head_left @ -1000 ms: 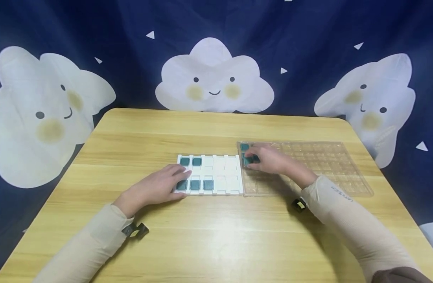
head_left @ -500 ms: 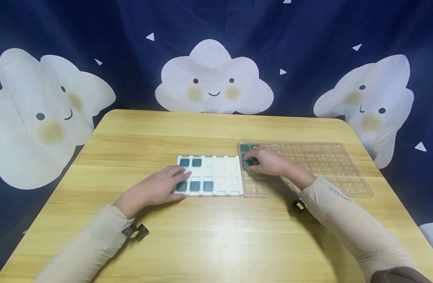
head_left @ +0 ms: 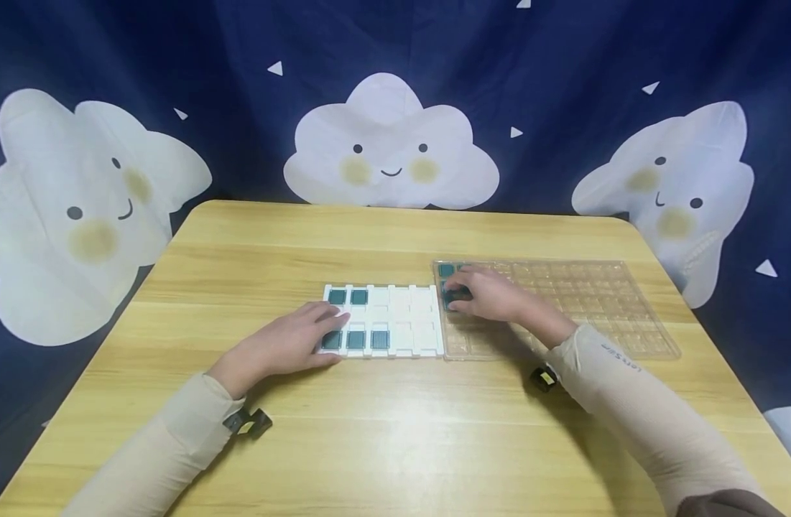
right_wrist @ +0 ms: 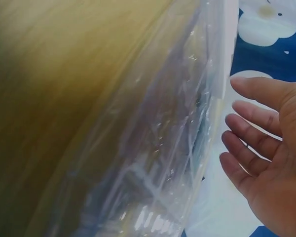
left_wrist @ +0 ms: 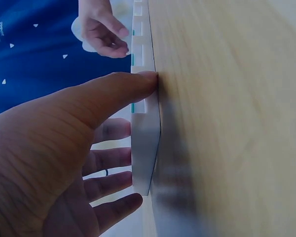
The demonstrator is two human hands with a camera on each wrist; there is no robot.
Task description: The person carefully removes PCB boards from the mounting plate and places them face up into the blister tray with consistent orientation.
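- Tray of white, plastic-looking material [head_left: 424,337]: lies flat on the pale, wood-grained table [head_left: 369,431], two rows of squarish pockets. Five square, dark-green chips [head_left: 380,339] visible in it: two in the far row, three in the near row.
- White tray's pockets toward its right end show no chip. My reading: roughly half its places are occupied, the rest unfilled.
- Transparent, thin-walled plastic tray [head_left: 583,309]: just beside the white one, on its right. More square green chips [head_left: 446,271] sit at its left end; count uncertain, since I cover part of them. No chips seen in its pockets further right. Judged outstanding: these few chips, outside the white tray.
- My left hand [head_left: 288,341]: laid over the white tray's left end, thumb against the near edge, fingers fairly straight and touching it. I judge this as steadying, not a tight grip.
- My right hand [head_left: 488,293]: bent over the chips in the transparent tray, thumb and fingertips apart. Whether a chip is pinched there I cannot tell.
- Hands well apart from each other.
- Surfaces: white tray matt, with raised notched walls; transparent tray glossy, glinting over a fine grid of pockets; chips flat, thin, at least one with fine surface patterning.
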